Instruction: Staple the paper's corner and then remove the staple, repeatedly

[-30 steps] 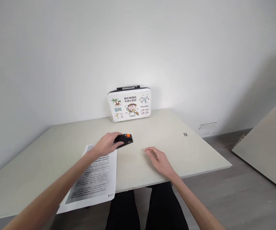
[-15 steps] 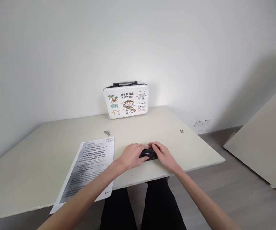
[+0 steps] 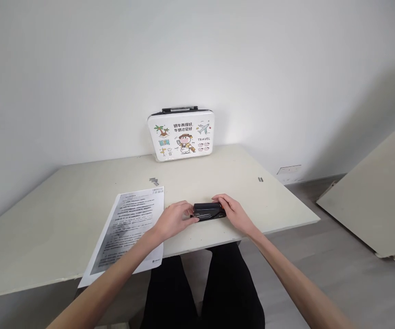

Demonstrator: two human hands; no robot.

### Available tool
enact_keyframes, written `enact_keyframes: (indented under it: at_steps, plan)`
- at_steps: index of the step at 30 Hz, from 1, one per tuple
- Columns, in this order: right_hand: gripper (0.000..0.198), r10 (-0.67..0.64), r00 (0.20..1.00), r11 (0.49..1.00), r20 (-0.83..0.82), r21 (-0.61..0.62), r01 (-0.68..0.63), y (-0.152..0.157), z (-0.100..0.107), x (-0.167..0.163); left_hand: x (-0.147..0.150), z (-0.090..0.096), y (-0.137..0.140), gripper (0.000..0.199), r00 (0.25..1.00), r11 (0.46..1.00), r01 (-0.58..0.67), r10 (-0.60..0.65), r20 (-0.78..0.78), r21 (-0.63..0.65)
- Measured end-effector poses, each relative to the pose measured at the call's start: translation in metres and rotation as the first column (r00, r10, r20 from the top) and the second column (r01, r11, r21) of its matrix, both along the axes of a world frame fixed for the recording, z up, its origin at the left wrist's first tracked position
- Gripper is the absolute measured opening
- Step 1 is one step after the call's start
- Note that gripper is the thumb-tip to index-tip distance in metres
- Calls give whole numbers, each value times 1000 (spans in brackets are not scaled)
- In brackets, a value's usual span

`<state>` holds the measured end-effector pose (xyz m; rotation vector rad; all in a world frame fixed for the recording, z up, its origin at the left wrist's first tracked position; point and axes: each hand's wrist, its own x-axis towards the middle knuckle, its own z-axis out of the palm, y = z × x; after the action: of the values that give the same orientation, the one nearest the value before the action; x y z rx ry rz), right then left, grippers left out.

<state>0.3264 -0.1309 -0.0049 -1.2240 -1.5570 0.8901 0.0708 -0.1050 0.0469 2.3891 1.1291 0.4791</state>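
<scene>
A black stapler (image 3: 208, 212) lies lengthwise on the pale table near its front edge. My left hand (image 3: 174, 220) grips its left end between thumb and fingers. Around the right end, the fingers of my right hand (image 3: 234, 213) are closed. Left of the stapler lies a printed sheet of paper (image 3: 139, 228), its lower edge past the table's front and partly covered by my left forearm. Several strips of staples (image 3: 154, 181) rest beyond the paper's top edge. More small grey strips (image 3: 260, 179) lie near the table's right side.
A white case (image 3: 183, 137) with cartoon prints and a black handle stands against the wall at the back of the table (image 3: 81, 192). On the right, a tilted pale board (image 3: 371, 196) stands over the grey floor. A wall socket (image 3: 289, 169) is low on the wall.
My left hand has slid left from the stapler's top to its left end, uncovering more of it. My right hand stays at the right end. The view has tipped slightly down.
</scene>
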Motion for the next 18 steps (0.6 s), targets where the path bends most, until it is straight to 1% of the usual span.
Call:
enact_keyframes:
  at_steps: [3, 5, 8, 10, 11, 14, 18]
  plan:
    - [46, -28, 999, 1000, 24, 3, 28, -2, 0, -1, 4, 0, -1, 20, 999, 999, -26, 27, -30, 30]
    - [46, -25, 998, 1000, 50, -3, 26, -4, 2, -2, 4, 0, -1, 22, 998, 998, -29, 32, -53, 52]
    - [38, 63, 992, 998, 105, -30, -60, -8, 7, -4, 1, 0, 0, 22, 996, 997, -23, 29, -82, 74]
    - [34, 109, 987, 994, 122, -43, -104, -11, 11, -4, -4, 1, 1, 21, 995, 996, -9, 17, -93, 84]
    - [34, 112, 986, 993, 124, -47, -107, -11, 12, -5, -6, 1, 1, 21, 995, 996, -2, 11, -100, 88]
    - [33, 93, 987, 994, 133, -63, -85, -12, 14, -5, -16, 5, 1, 23, 992, 995, 4, 8, -129, 98]
    - [32, 90, 986, 993, 140, -82, -79, -12, 14, -5, -33, 12, 1, 26, 987, 997, 6, 6, -162, 74]
